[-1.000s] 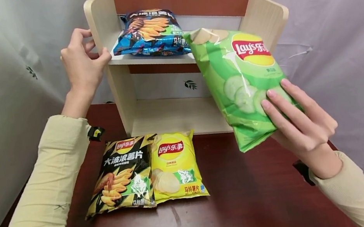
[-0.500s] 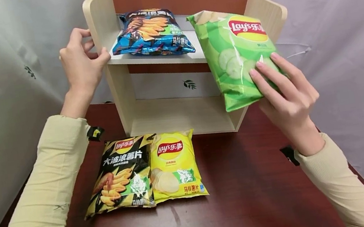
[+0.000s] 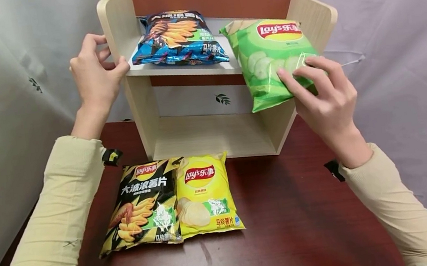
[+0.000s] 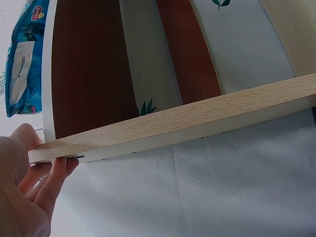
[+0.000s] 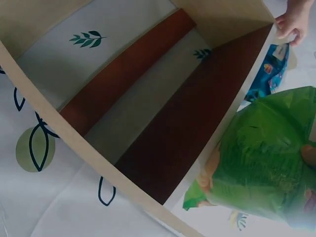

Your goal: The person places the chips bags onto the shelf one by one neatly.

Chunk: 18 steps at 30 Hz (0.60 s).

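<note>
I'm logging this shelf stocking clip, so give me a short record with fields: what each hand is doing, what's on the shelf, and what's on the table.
left hand: left hand grips the left side panel of the wooden shelf
right hand: right hand holds the green chip bag at its lower end, fingers on its front
green chip bag position: on the upper board, right side, lower end overhanging the front edge
also on upper board: blue chip bag, left side
lower compartment: nothing seen in it
table: black chip bag and yellow chip bag side by side, touching, on the dark red table
</note>
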Available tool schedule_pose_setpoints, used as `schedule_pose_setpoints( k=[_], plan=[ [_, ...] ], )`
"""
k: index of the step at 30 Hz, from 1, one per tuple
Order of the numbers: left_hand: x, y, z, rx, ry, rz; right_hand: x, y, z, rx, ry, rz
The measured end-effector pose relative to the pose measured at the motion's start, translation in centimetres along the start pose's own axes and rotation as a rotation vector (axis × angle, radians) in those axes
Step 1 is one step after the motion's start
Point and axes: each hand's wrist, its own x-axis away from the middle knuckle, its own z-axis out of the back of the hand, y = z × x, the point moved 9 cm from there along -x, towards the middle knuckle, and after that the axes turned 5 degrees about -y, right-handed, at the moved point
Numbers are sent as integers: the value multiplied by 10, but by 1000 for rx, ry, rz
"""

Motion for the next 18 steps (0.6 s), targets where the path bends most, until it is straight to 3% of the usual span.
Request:
schedule_pose_setpoints(
  k=[9, 18],
  plan=[
    [0, 0, 1, -6, -5, 9, -13, 11, -16, -3, -144, -108],
    [0, 1, 0, -16, -10, 8, -13, 15, -31, 19, -292, -107]
  ],
)
